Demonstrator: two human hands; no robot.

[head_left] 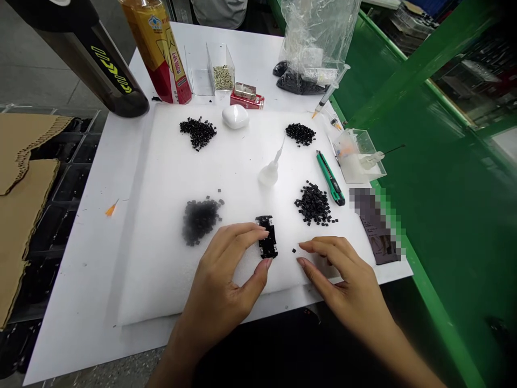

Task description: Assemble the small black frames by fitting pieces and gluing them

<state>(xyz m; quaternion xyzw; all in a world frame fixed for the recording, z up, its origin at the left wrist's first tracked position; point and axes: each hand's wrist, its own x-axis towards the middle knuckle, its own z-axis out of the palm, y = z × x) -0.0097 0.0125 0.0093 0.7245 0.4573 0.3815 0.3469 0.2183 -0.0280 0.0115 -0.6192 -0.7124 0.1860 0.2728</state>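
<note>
My left hand point(226, 280) pinches a small black rectangular part point(267, 237) between thumb and fingers, just above the white foam pad point(161, 178). My right hand point(343, 275) rests on the pad to the right, fingers stretched toward a single tiny black piece point(294, 250) that lies loose between the hands. A pile of small black pieces point(314, 205) lies just beyond the right hand. Another, blurrier black pile point(198, 220) lies beyond the left hand.
Two more black piles point(197, 132) point(300, 133) lie farther back, with a white glue bottle point(270, 172), a green knife point(330, 178), a white oval object point(235, 116), clear boxes point(221, 67), a syringe point(329, 94), a plastic bag point(315, 37) and a yellow-red bottle point(159, 48).
</note>
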